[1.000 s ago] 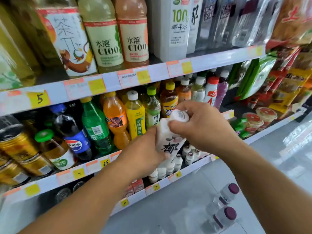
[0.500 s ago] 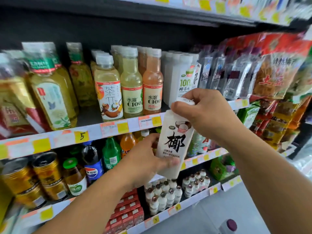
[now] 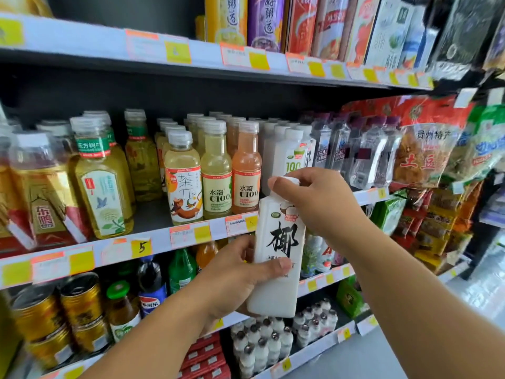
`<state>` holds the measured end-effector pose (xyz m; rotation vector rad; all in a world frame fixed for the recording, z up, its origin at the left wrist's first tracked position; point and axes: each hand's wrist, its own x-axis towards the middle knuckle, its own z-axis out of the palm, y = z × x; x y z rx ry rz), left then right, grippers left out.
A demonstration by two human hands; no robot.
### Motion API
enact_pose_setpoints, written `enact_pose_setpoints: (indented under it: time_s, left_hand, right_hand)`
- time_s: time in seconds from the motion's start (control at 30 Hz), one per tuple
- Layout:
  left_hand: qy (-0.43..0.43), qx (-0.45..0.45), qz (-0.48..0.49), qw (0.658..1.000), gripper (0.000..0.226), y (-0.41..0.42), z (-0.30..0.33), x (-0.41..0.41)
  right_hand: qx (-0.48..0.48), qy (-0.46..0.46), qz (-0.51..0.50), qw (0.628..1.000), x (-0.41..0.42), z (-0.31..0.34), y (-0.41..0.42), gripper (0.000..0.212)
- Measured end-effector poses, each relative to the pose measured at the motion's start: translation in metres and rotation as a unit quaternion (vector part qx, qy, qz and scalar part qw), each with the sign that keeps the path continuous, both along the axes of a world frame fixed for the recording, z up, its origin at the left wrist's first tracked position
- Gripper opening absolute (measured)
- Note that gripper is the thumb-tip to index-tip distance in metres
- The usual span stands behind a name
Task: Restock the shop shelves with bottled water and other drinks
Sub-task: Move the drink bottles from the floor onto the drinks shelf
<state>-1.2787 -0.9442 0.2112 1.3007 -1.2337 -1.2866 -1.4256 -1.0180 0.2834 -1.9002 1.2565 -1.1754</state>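
A tall white coconut-water bottle (image 3: pixel 278 250) with a large black character on its label is held upright in front of the shelves. My left hand (image 3: pixel 235 280) grips its lower part, thumb across the front. My right hand (image 3: pixel 317 203) grips its neck and cap from above. Behind it, on the middle shelf (image 3: pixel 153 242), stands a row of the same white bottles (image 3: pixel 289 149), between the peach C100 bottles (image 3: pixel 246 168) and clear soda-water bottles (image 3: pixel 338 149).
Tea and juice bottles (image 3: pixel 103 184) fill the middle shelf's left side. Snack bags (image 3: pixel 429 149) hang at the right. Cans (image 3: pixel 79 305), cola and small white yoghurt bottles (image 3: pixel 262 343) sit on lower shelves. Cartons (image 3: pixel 273 20) line the top shelf.
Both hands have lifted the white bottle from the lower shelf level up to the middle shelf, and the view has tilted upward to show the top shelf.
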Motion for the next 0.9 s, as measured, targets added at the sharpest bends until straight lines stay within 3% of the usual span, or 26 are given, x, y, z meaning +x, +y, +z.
enact_pose_setpoints:
  time_s: [0.27, 0.67, 0.8, 0.9]
  left_hand:
    - [-0.003, -0.006, 0.029, 1.0, 0.05, -0.005, 0.004, -0.005]
    - [0.026, -0.052, 0.077, 0.995, 0.054, -0.016, 0.005, -0.01]
    - [0.03, -0.079, 0.121, 0.989, 0.05, -0.023, 0.01, -0.013]
    - [0.008, -0.099, 0.136, 0.986, 0.046, -0.028, 0.012, -0.013]
  right_hand:
    - [-0.013, -0.04, 0.006, 0.999, -0.001, -0.003, 0.001, 0.025]
    - [0.021, -0.092, 0.019, 0.995, -0.003, -0.012, -0.001, 0.044]
    - [0.033, -0.051, 0.039, 0.997, -0.002, -0.014, 0.0, 0.065]
    - [0.03, -0.027, 0.054, 0.998, -0.002, -0.018, 0.002, 0.049]
